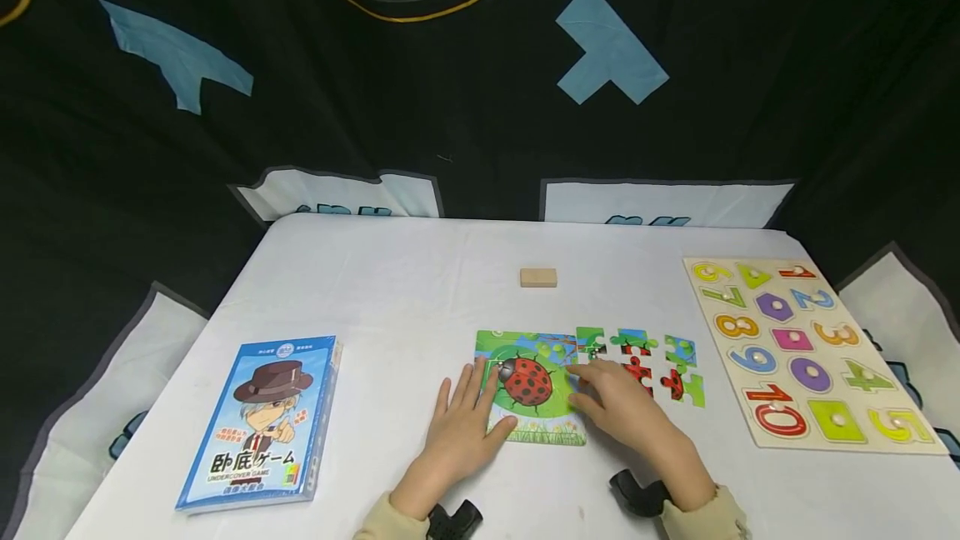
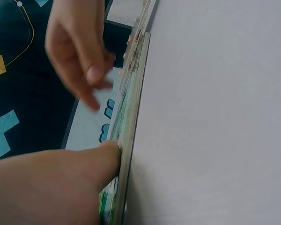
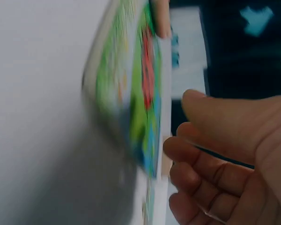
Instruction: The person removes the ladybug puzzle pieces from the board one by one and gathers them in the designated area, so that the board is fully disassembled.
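A ladybug picture board point(image 1: 551, 432) lies flat on the white table, its red ladybug point(image 1: 527, 382) in the middle. Over its left part my left hand point(image 1: 457, 432) rests with fingers extended; in the left wrist view the thumb point(image 2: 110, 150) touches the board's edge. My right hand point(image 1: 622, 407) hovers at the board's right edge. In the right wrist view its fingers point(image 3: 182, 178) are loosely bent, with nothing seen between them and the thumb. Several loose jigsaw pieces point(image 1: 680, 350) lie right of the board, some partly hidden by the right hand.
A wooden number-and-shape puzzle board point(image 1: 757, 415) lies at the right. To the left is a blue boxed game point(image 1: 258, 415). A small wooden block point(image 1: 538, 277) sits behind the ladybug board. Black curtains with blue and white patches hang beyond the table point(image 1: 420, 273).
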### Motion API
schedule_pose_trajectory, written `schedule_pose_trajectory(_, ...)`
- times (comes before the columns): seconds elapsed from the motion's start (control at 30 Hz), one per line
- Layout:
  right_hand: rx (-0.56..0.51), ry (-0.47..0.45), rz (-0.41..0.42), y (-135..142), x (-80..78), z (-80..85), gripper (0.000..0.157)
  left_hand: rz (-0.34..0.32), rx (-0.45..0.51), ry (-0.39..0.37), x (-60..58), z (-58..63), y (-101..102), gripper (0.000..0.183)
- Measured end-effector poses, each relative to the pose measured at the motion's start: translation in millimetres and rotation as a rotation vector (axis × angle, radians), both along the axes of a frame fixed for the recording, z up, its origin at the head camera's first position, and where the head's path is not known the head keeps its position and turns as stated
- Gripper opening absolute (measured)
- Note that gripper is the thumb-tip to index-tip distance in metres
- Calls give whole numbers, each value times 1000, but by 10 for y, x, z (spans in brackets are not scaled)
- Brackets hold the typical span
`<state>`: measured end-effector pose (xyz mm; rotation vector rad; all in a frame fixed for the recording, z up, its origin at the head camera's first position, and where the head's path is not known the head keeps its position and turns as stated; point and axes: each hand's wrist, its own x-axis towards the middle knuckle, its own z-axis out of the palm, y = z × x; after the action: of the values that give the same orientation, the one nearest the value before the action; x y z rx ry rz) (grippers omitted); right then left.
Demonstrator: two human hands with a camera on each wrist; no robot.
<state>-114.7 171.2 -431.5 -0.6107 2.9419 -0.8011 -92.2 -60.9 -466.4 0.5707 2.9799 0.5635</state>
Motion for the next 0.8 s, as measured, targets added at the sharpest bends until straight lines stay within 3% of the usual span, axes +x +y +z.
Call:
schedule_pose_trajectory(0.17,-19,9,132,-304,-82,-68,40,41,10,11,17,9,1,79)
schedule_pose_trajectory(0.33,-29,8,193,-488,-123,-170,46,62,1,-5,46,9,5,81)
schedule_pose_trajectory(0.6,-69,21,182,-565,-152,-232,45,80,-13,-7,51,0,8,80)
schedule_pose_trajectory(0.8,-119,-40,150,-558,-178,-229,45,88,-17,-2,44,-2,4,80)
